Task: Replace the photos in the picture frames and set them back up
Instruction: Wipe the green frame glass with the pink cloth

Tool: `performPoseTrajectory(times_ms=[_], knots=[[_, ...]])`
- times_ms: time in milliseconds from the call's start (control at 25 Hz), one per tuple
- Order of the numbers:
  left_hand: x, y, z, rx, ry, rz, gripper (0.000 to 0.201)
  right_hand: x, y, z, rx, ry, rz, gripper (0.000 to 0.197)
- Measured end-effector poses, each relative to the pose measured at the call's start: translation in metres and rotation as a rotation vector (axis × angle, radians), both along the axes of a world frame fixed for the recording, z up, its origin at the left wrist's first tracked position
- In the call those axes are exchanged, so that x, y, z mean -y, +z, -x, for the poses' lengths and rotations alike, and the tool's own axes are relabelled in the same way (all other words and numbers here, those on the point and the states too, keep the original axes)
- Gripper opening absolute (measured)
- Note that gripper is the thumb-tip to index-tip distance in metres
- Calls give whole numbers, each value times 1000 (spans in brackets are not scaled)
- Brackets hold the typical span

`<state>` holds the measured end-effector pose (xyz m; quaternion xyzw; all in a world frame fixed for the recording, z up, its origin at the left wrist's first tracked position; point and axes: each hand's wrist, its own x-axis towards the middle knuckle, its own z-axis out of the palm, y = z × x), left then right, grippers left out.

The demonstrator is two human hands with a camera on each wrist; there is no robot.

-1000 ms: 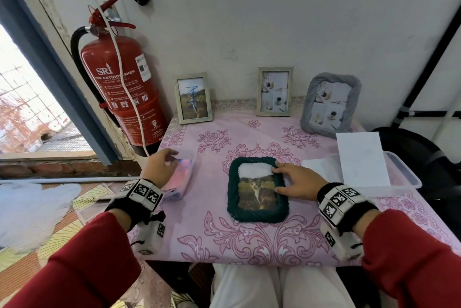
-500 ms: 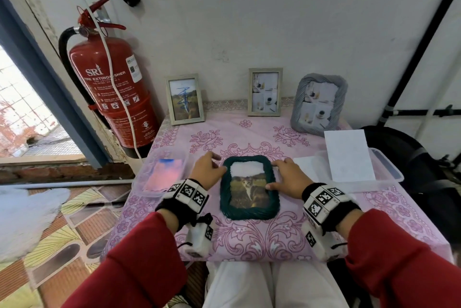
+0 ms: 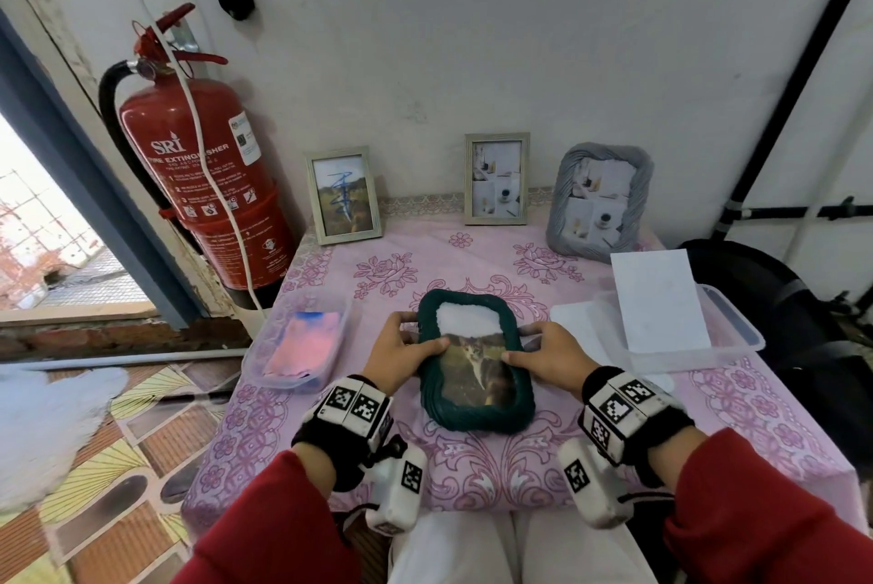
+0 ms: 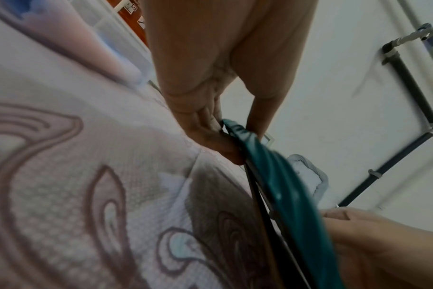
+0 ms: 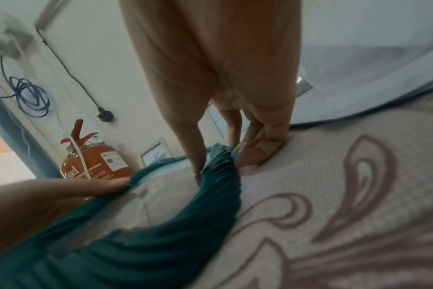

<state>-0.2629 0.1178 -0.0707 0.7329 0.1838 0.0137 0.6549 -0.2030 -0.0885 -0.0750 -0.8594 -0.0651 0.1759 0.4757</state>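
A dark green frame [image 3: 477, 413] with a cat photo [image 3: 475, 371] lies near the front of the pink table [image 3: 543, 465], its far edge lifted a little. My left hand [image 3: 401, 354] grips its left edge [image 4: 237, 135], thumb on the front, fingers under the rim. My right hand [image 3: 543, 354] grips the right edge [image 5: 225, 162] the same way. The photo fills only the lower part of the opening; white shows above it. Three frames stand at the wall: a pale one [image 3: 342, 198] on the left, another [image 3: 496, 179] in the middle, a grey one [image 3: 597, 200] on the right.
A clear box [image 3: 302, 349] holding pink and blue sheets sits left of the green frame. A clear tray [image 3: 727, 323] with a white sheet [image 3: 659, 300] leaning in it sits at the right. A red fire extinguisher [image 3: 203, 177] stands off the table's left corner.
My left hand left the pink box and came over to the green frame's left edge. Both hands now grip the frame, and its far edge has risen off the cloth.
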Motion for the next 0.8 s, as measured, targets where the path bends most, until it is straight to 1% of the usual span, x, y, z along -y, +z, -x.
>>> performPoseTrajectory(times_ms=[120,200,280,400,600,680,800], knots=[[0,9,2,74,-60,90,53,3,5,0,-17,-68,-180,54],[1,14,0,106,-80,126,47,5,12,-3,-20,-101,-291,52],[2,18,-4,122,-73,188,38,6,20,-6,-16,-114,-396,49],[2,25,-14,135,-41,329,30,2,33,-12,10,-114,-510,43],[-9,44,-44,186,-28,378,24,-15,48,-35,96,-135,-562,41],[-16,50,-59,210,-14,350,25,-23,52,-46,114,-148,-576,41],[-32,54,-89,238,12,290,19,-40,58,-74,160,-150,-565,41]])
